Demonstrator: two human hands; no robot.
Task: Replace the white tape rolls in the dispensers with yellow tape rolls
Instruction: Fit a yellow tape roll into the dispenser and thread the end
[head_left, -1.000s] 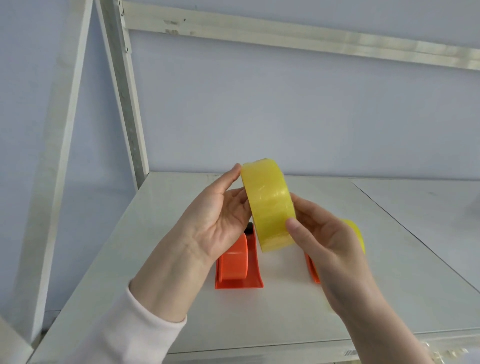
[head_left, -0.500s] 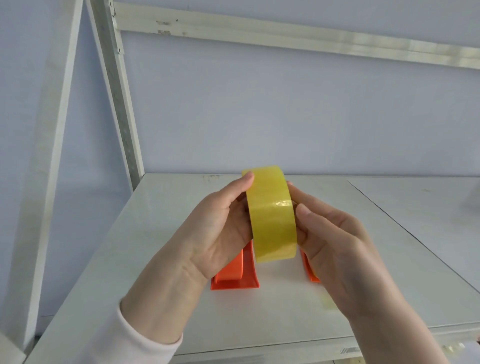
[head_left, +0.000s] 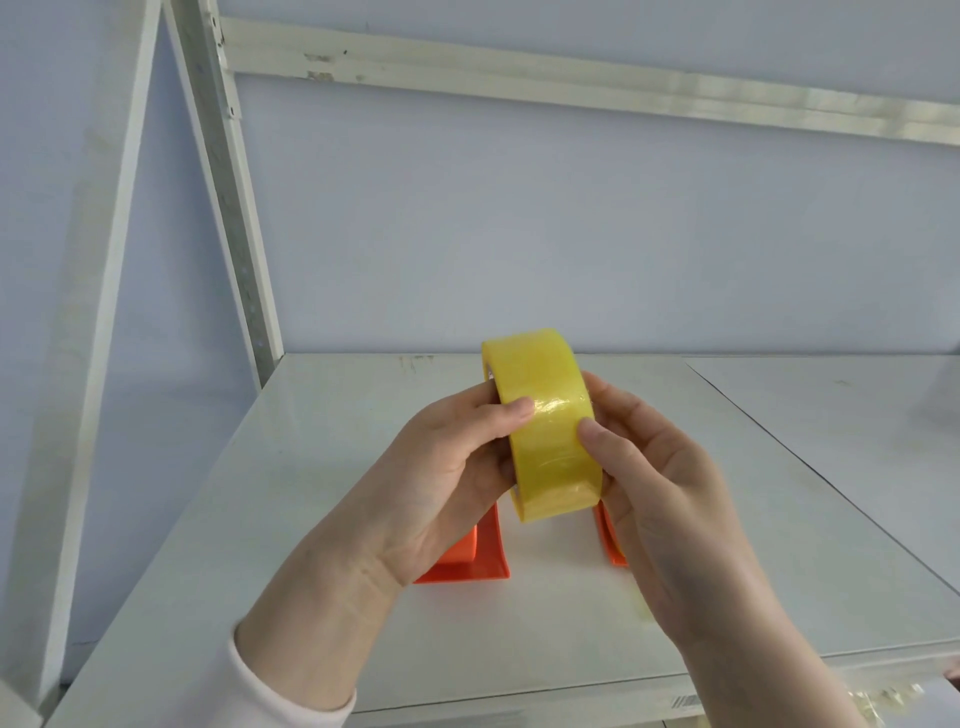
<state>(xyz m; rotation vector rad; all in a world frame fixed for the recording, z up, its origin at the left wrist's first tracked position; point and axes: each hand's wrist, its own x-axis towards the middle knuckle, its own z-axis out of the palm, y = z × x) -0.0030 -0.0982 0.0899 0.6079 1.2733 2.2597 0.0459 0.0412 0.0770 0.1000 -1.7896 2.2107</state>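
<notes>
1. Rising through the upper left of the frame, a white shelf post (head_left: 228, 208) met the back corner of the white shelf (head_left: 311, 467).
2. Left of centre, the left hand (head_left: 441, 483) gripped the yellow tape roll (head_left: 545, 415), thumb pressed on its outer band, the other fingers curled behind it.
3. Under that hand an orange dispenser (head_left: 478, 561) sat on the shelf, partly covered.
4. At centre the roll stood on edge above the shelf, between both hands.
5. Right of centre, the right hand (head_left: 665, 493) clasped the roll's right side, thumb tip on the band.
6. Beneath it, a second orange dispenser (head_left: 610, 540) showed only an edge.
</notes>
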